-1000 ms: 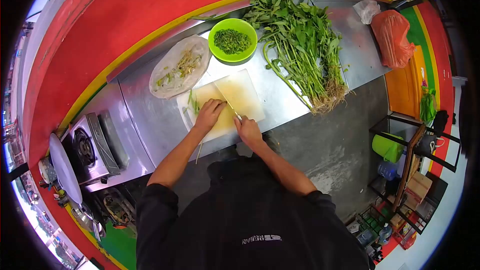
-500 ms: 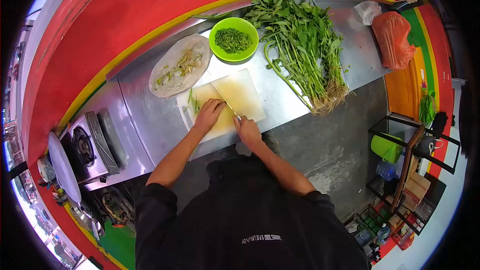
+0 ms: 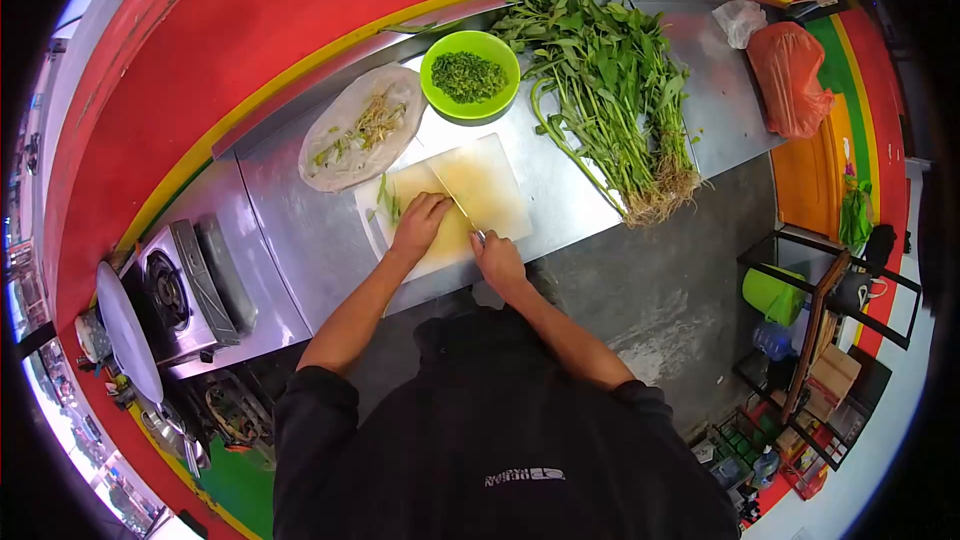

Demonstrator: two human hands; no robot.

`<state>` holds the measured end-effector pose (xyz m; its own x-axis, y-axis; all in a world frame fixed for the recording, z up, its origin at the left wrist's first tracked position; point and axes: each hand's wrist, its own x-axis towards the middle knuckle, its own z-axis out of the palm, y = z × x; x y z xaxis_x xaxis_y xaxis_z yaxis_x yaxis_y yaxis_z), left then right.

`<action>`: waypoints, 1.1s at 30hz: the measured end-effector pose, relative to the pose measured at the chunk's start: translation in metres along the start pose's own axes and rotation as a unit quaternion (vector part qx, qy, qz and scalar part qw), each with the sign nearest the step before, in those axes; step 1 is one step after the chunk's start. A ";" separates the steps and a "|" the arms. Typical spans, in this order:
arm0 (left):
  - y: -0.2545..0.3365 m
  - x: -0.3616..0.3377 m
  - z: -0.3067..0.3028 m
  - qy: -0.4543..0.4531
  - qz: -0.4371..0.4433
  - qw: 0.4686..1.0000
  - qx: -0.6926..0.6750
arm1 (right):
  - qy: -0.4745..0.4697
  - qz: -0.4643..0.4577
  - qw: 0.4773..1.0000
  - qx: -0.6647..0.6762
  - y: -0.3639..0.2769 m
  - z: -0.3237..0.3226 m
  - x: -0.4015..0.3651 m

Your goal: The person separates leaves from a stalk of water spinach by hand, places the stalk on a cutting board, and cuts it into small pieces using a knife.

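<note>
Here, mid-frame, our right hand (image 3: 497,257) is closed round the knife (image 3: 456,200), its long axis slanting to the upper left. Our left hand (image 3: 420,224) curls on the cutting board (image 3: 500,185) just left of it, holding what we cannot tell; beyond, upper centre, sits the green bowl (image 3: 470,112).

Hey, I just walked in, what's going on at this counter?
A person is working at a metal counter. Their right hand grips a knife over a pale cutting board; the left hand is bent beside the blade, hiding whatever lies under its fingers. A few green pieces lie on the board's left side. Beyond it are a green bowl of chopped greens and a plastic bag with scraps. A big leafy bunch lies to the right.
</note>
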<state>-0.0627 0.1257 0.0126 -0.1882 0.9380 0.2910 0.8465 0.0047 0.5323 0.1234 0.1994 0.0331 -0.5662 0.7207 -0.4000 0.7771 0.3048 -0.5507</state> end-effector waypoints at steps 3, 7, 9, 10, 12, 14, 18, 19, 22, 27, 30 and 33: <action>-0.001 0.001 -0.001 -0.015 0.006 1.000 0.023 | -0.021 -0.013 1.000 -0.010 -0.006 -0.007 0.007; -0.001 0.002 -0.005 -0.029 0.007 0.999 0.032 | -0.029 -0.005 0.999 0.025 -0.004 -0.009 0.004; -0.002 0.001 -0.003 -0.021 0.006 1.000 0.019 | -0.028 -0.009 0.999 0.029 0.002 -0.005 -0.001; -0.003 0.001 -0.002 -0.007 0.010 1.000 0.008 | -0.026 -0.013 0.999 0.031 0.004 -0.005 -0.003; -0.002 0.001 -0.001 0.008 0.014 1.000 -0.004 | -0.022 -0.004 0.999 0.027 0.005 -0.002 -0.006; 0.000 0.002 -0.005 -0.004 0.010 1.000 0.004 | -0.020 0.003 0.999 0.025 0.003 -0.001 -0.007; 0.000 0.001 -0.001 -0.001 -0.005 1.000 0.001 | -0.009 -0.003 1.000 0.003 -0.004 -0.002 0.000; 0.003 0.001 -0.004 -0.007 0.000 1.000 0.024 | -0.006 -0.004 1.000 0.004 -0.005 0.000 0.004; 0.010 0.001 -0.011 -0.014 0.006 0.998 0.053 | 0.004 -0.025 1.000 0.017 -0.008 0.000 0.011; 0.006 -0.002 -0.007 0.007 0.004 0.999 0.035 | -0.036 -0.002 0.999 0.039 -0.003 -0.006 -0.002; 0.003 -0.004 -0.003 0.026 -0.001 1.000 0.014 | -0.041 0.003 0.999 0.028 0.002 0.000 -0.007; 0.003 -0.004 -0.003 0.019 0.001 1.000 0.012 | -0.025 0.004 1.000 0.007 0.002 0.004 -0.005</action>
<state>-0.0608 0.1207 0.0159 -0.2052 0.9240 0.3228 0.8585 0.0116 0.5126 0.1266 0.1941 0.0315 -0.5732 0.6907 -0.4409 0.7780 0.2897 -0.5575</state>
